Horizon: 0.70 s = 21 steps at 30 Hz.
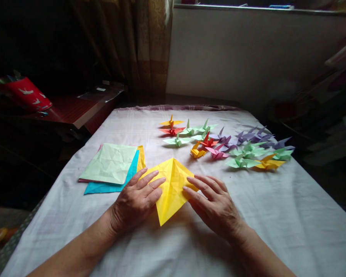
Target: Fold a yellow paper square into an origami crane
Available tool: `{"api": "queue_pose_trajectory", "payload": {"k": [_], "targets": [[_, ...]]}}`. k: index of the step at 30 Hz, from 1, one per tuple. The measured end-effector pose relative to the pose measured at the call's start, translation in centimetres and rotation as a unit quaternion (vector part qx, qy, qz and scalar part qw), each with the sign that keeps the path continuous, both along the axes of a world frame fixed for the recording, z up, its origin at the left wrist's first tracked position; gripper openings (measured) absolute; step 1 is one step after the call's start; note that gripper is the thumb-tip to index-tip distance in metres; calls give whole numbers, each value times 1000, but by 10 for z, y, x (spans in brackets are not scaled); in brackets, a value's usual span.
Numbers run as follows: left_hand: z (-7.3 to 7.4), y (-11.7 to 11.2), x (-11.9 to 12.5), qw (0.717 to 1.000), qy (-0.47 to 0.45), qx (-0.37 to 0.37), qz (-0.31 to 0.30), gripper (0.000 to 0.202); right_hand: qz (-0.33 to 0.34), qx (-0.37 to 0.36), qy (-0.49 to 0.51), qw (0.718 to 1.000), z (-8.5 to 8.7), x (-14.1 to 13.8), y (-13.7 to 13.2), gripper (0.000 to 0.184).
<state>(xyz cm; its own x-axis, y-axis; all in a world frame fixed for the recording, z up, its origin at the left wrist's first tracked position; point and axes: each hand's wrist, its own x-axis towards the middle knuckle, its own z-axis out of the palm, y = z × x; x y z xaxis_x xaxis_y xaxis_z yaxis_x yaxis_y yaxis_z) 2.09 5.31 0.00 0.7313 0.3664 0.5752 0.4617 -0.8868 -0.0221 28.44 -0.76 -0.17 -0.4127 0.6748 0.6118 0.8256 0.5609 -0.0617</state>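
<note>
A yellow sheet of origami paper (173, 184) with creases lies in front of me, one corner pointing toward me and a raised fold along its middle. Over its left side rests my left hand (140, 196), fingers stretched out and pressing on the paper. My right hand (212, 198) touches the right corner with extended fingers, its palm off to the side. Both hands partly cover the sheet's side corners. Just beyond my left hand is a stack of creased paper: a pale green sheet (111, 163) on top, with a blue sheet (103, 187) and an orange sheet (141, 156) showing beneath.
Several folded paper cranes stand at the table's back right, among them a red crane (172, 131), a pink crane (217, 152) and an orange crane (269, 163). A white cloth (276, 215) covers the table. Left, a red container (25, 94) sits on a wooden desk (72, 111).
</note>
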Motion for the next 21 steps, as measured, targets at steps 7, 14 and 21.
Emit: {"api": "queue_pose_trajectory", "payload": {"k": [7, 14, 21], "targets": [[-14, 3, 2, 996, 37, -81, 26, 27, 13, -87, 0, 996, -18, 10, 6, 19], [-18, 11, -2, 993, -1, -115, 41, 18, -3, -166, 67, 984, -18, 10, 9, 19], [-24, 19, -1, 983, 1, -116, 146, 34, -114, -225, 48, 966, -16, 10, 27, 24]]}}
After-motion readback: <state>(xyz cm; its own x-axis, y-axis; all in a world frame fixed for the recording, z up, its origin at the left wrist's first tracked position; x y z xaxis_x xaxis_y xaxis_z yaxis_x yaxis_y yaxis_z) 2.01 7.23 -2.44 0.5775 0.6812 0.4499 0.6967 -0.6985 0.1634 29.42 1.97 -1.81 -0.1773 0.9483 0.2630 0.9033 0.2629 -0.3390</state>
